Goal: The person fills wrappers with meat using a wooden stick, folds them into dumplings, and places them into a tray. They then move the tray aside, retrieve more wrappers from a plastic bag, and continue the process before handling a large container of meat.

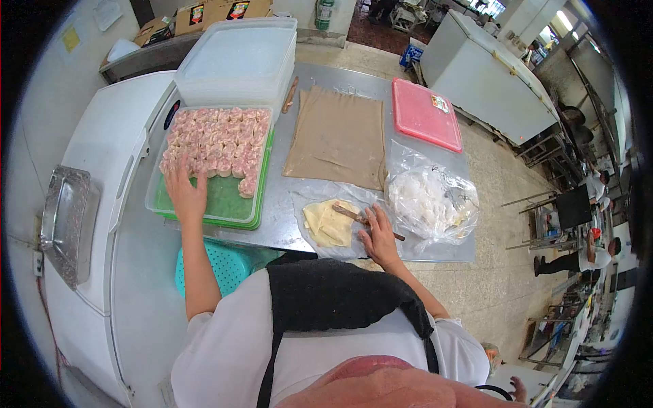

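My left hand (185, 192) lies flat in a clear tray (155, 201) with a green liner, fingertips against the near row of several pink dumplings (218, 141). My right hand (378, 236) rests on the steel table (415, 253) next to a stack of yellow wrappers (326, 224). Its fingers touch a wooden stick (348, 213) that lies across the wrappers. A clear bag of white filling (430, 197) sits just right of that hand.
A brown cloth (338, 137) and a pink cutting board (425, 113) lie farther back. Stacked clear trays (238, 62) stand behind the dumplings. A white chest freezer (102, 163) with a metal tray (64, 221) is at left, a teal stool (218, 262) below, and people at far right.
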A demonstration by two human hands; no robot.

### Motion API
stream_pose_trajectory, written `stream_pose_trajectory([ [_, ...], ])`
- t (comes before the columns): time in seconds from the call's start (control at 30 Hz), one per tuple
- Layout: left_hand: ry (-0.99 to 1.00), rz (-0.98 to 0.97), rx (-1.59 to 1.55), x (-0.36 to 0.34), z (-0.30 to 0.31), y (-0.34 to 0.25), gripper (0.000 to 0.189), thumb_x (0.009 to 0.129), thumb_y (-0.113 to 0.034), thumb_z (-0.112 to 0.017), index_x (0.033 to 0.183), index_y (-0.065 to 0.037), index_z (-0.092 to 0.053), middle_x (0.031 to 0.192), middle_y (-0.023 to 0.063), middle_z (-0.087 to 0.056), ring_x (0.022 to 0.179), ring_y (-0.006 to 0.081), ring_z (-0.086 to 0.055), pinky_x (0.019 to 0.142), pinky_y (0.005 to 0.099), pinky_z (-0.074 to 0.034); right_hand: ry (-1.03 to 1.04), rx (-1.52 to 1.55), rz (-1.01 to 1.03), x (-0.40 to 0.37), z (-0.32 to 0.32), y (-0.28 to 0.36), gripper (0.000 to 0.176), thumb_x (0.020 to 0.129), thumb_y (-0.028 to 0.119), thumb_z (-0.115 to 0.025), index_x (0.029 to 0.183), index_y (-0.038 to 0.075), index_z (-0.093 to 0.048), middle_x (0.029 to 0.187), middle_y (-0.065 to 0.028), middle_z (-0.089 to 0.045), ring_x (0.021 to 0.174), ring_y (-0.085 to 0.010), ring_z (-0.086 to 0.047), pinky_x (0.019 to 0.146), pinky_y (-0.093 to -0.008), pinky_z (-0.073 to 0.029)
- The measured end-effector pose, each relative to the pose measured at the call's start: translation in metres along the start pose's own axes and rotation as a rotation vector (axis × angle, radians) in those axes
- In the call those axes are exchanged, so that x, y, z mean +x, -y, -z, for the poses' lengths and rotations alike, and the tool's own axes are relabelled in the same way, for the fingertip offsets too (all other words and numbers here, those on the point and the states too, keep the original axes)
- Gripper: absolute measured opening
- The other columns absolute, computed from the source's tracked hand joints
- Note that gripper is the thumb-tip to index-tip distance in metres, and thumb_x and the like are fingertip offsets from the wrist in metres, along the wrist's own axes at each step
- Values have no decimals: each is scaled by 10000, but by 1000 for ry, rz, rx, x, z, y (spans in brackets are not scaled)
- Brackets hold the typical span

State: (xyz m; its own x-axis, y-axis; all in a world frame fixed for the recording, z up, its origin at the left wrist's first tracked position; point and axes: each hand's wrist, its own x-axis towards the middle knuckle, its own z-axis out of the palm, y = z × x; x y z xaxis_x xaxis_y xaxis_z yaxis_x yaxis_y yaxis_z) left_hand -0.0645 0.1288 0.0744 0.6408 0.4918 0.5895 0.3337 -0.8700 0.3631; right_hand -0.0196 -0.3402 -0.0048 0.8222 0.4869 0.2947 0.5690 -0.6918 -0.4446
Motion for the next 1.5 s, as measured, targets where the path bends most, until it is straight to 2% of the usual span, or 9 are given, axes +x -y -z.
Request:
stream_pose_trajectory([
  [0.2, -78, -119, -155, 28, 18, -26, 493, 876, -244, -639, 1335, -113, -518, 1384, 168, -473, 1334, 371, -365, 1118, 468, -264, -21, 51, -6, 0, 0, -2, 592, 829, 194, -664, 1357, 39, -446, 1432, -245, -365, 1295, -440, -378, 1071, -480, -336],
  [0.27, -78, -416, -275, 62, 25, -66, 435, 876, -229, -642, 1270, -65, -557, 1352, 173, -499, 1303, 359, -408, 1095, 446, -303, -29, 51, -10, 0, 2, 0, 593, 825, 195, -669, 1354, 41, -449, 1430, -244, -368, 1291, -440, -383, 1068, -480, -338],
  [0.53, -41, -693, -216, 180, -95, -142, 371, 842, -281, -672, 1125, -44, -636, 1080, 148, -649, 1052, 346, -562, 936, 453, -427, -113, 18, -38, -3, 0, -3, 611, 802, 221, -701, 1343, 54, -470, 1425, -240, -377, 1269, -440, -401, 1052, -483, -352],
  [0.6, 274, -581, 57, 196, -114, -144, 281, 837, -295, -667, 995, -63, -681, 944, 106, -683, 962, 319, -579, 868, 446, -443, -125, 2, -42, -4, -1, -6, 607, 796, 233, -708, 1332, 59, -484, 1421, -244, -382, 1255, -445, -416, 1043, -489, -359],
  [0.83, 303, -586, -78, 217, -99, -147, 243, 860, -321, -630, 876, -85, -686, 879, 80, -681, 933, 305, -578, 846, 457, -438, -148, -6, 7, -7, -5, -11, 593, 820, 284, -699, 1329, 65, -489, 1407, -257, -393, 1243, -448, -434, 1033, -490, -371],
  [1.1, 387, -357, -419, 271, -88, -138, 314, 881, -333, -585, 787, -34, -610, 777, 171, -622, 832, 349, -559, 738, 466, -429, -130, -26, 24, -5, 1, -8, 580, 828, 290, -696, 1315, 47, -497, 1386, -263, -411, 1222, -445, -449, 1015, -479, -389],
  [1.3, 256, -575, -216, 253, -96, -140, 338, 878, -339, -579, 731, -35, -567, 723, 153, -597, 770, 363, -543, 724, 461, -420, -131, -15, -8, 5, 6, -19, 557, 830, 295, -694, 1289, 33, -516, 1374, -254, -423, 1229, -438, -453, 1016, -468, -404],
  [1.43, -178, -412, -556, 304, -80, -130, 339, 914, -364, -576, 813, -41, -596, 755, 139, -598, 777, 324, -568, 711, 431, -428, -112, -37, 42, 6, 9, -18, 562, 834, 296, -693, 1291, 24, -511, 1381, -241, -421, 1257, -420, -443, 1023, -452, -408],
  [1.5, -146, -316, -700, 329, -58, -124, 320, 940, -340, -563, 881, -29, -612, 804, 133, -598, 795, 303, -562, 728, 405, -434, -111, -36, 43, 5, 9, -17, 552, 839, 293, -690, 1285, 20, -514, 1383, -237, -422, 1256, -418, -444, 1024, -448, -408],
])
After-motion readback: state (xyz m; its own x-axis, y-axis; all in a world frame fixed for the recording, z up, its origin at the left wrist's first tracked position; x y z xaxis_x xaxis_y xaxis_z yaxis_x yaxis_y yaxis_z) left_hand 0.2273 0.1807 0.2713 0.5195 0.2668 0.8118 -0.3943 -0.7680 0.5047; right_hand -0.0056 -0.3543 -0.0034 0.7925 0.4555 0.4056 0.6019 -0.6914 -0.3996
